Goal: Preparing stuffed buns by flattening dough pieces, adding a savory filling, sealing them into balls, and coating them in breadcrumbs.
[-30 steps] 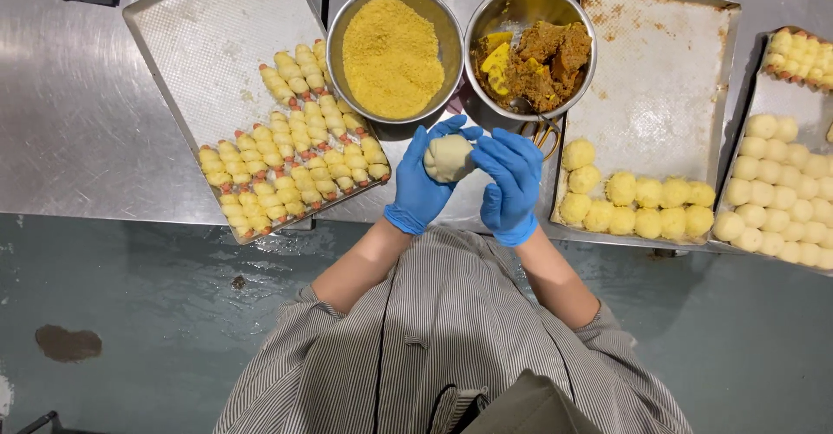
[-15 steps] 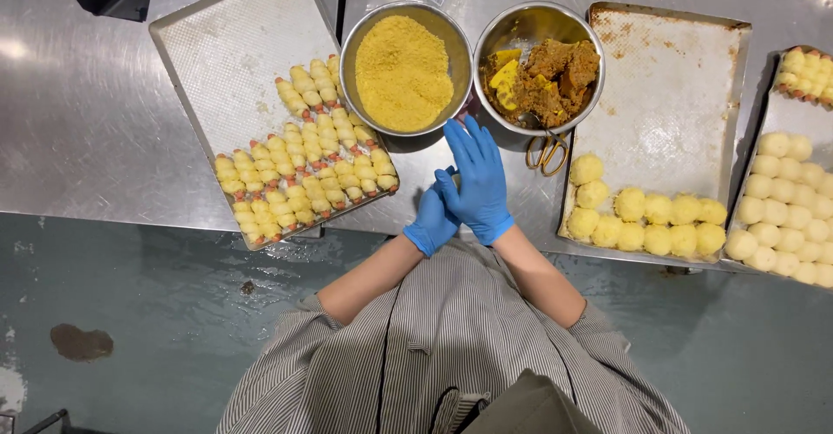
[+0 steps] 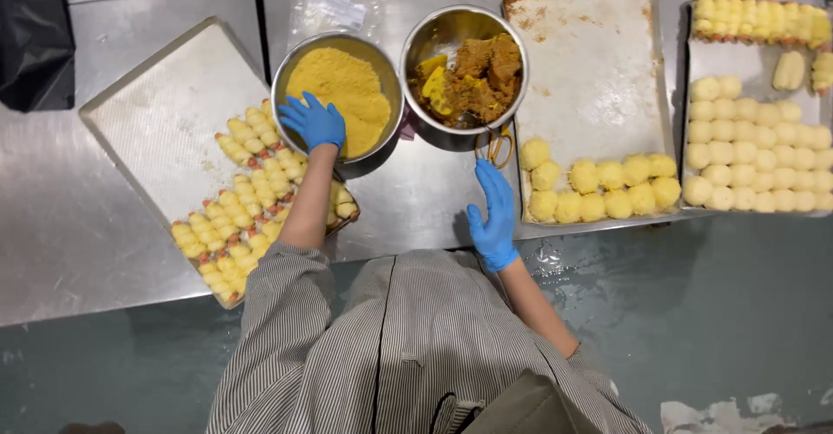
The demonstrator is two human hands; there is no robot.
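My left hand (image 3: 313, 121), blue-gloved, sat in the crumb bowl (image 3: 337, 102), fingers curled down into the yellow crumbs (image 3: 351, 82); couldn't tell whether anything was gripped under them. My right hand (image 3: 495, 217) was flat and open, holding nothing, on the steel table (image 3: 416, 200) right of that bowl, just below the scissors (image 3: 496, 146) and the filling bowl (image 3: 464, 74) touching the crumb bowl's right side. Tray of coated pieces (image 3: 156, 130) lay left of the crumb bowl, tray of dough balls (image 3: 594, 78) further right, beyond the filling bowl.
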